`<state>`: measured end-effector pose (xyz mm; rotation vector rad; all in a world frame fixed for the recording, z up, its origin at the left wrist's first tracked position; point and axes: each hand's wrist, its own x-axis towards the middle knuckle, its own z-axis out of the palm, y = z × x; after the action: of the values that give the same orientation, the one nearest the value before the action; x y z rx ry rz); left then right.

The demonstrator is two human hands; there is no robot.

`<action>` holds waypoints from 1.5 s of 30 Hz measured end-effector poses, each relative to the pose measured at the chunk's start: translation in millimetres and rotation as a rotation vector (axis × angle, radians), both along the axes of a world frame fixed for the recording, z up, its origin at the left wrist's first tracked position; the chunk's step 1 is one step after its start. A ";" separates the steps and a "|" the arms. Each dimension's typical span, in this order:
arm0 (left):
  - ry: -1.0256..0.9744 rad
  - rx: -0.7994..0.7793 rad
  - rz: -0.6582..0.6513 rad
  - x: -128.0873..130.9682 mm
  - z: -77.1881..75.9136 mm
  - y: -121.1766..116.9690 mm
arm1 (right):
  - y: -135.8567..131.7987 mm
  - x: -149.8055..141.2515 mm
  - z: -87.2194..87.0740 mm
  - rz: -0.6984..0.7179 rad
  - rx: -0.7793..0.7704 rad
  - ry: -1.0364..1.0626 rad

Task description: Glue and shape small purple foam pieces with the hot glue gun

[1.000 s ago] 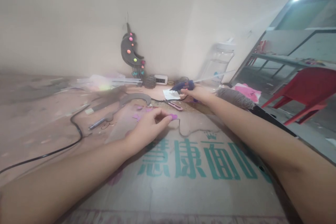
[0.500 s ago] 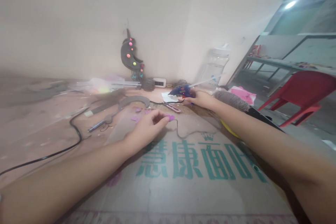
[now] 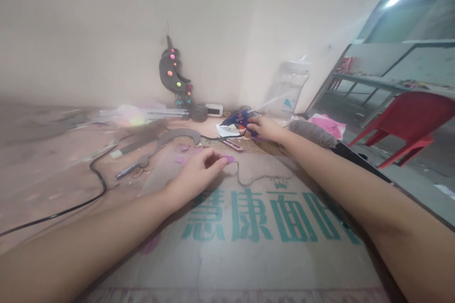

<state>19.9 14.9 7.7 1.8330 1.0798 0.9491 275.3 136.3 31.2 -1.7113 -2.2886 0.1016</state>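
Note:
My left hand is closed in a pinch on a small purple felt piece, just above the printed sheet. A thin grey yarn runs from beside that piece to the right across the sheet. Farther back, my right hand has its fingers around the handle end of a blue glue gun. A clear glue stick juts from the gun's rear. Beneath its nozzle lies a white paper. A pink-handled cutter rests between the two hands. More purple pieces lie behind my left hand.
A decorated grey crescent stands against the wall. Nearby are a white digital timer, a water bottle and grey yarn. A grey curved piece, a pen-like tool and a black cable lie left. A red chair stands right.
The view has shifted slightly. My right hand and the glue gun have moved a little to the left and up; my left hand still pinches the purple piece.

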 end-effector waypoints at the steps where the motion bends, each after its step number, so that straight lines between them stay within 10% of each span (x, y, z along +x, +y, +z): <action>1: 0.006 0.008 -0.001 0.0 -0.3 0.1 | 2.8 -2.0 -0.9 0.007 -0.003 0.003; 45: -0.009 -0.018 -0.033 -0.3 -1.3 -0.7 | -7.5 -7.0 8.8 -0.055 0.043 -0.144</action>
<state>19.7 14.3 6.5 1.8247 1.0463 0.9242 268.3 128.8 40.0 -1.8126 -2.3228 -0.0842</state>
